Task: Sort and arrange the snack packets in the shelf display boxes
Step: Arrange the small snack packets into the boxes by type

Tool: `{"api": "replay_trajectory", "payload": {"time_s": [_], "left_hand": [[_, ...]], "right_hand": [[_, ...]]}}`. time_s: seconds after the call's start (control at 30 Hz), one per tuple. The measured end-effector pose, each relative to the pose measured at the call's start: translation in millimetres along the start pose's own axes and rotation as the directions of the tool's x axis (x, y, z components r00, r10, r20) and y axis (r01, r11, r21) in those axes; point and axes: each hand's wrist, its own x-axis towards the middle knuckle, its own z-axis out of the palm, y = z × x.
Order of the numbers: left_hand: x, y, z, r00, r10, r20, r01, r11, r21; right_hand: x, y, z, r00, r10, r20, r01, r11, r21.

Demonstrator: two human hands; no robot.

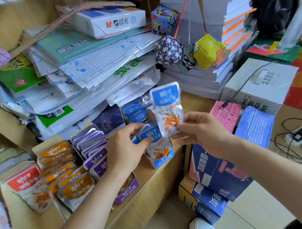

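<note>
Far left, light wooden shelf [156, 183]: red-topped foil packets [25, 182], glossy and crinkled, leaning in an open plain card box.

Next: orange-topped foil packets [62, 165], flat and rounded at the corners, overlapping in rows.

Next: purple-topped foil packets [92, 145], stood on edge, tightly filed in a purple card box [127, 192].

Centre: left hand [124, 149], thumb and curled fingers clasping the tops of blue-topped foil packets [149, 134] that stand in a small blue card display box [162, 162] at the shelf's front edge.

Just right, above that box: right hand [203, 132], fingertips pinching the lower edge of one blue-and-silver foil packet [167, 108], held upright, its skin wrinkled and shiny.

Right: white cardboard carton [255, 88], a black cable [246, 81] draped over it.

Below, on the floor: blue printed cartons [213, 179], leaning; beyond them a white power strip [300, 134].
</note>
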Motion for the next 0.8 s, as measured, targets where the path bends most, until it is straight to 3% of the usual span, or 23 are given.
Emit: {"api": "replay_trajectory", "payload": {"time_s": [0.13, 0.3, 0.6, 0.8], "left_hand": [[-1, 3, -1, 0.999, -0.015, 0.032, 0.017, 0.997, -0.072], [0, 5, -6, 0.994, 0.01, 0.106, 0.008, 0.986, -0.166], [-1, 0, 0, 0.985, 0.139, 0.098, -0.132, 0.989, -0.072], [-6, -2, 7, 0.976, 0.206, 0.067, -0.205, 0.978, -0.026]], "right_hand": [[8, 27, 1, 0.981, -0.167, -0.099, 0.108, 0.893, -0.438], [20, 48, 6, 0.935, -0.336, -0.112, 0.155, 0.673, -0.723], [27, 64, 13, 0.898, -0.439, -0.009, 0.185, 0.397, -0.899], [24, 50, 6, 0.953, -0.301, 0.025, 0.179, 0.496, -0.849]]}}
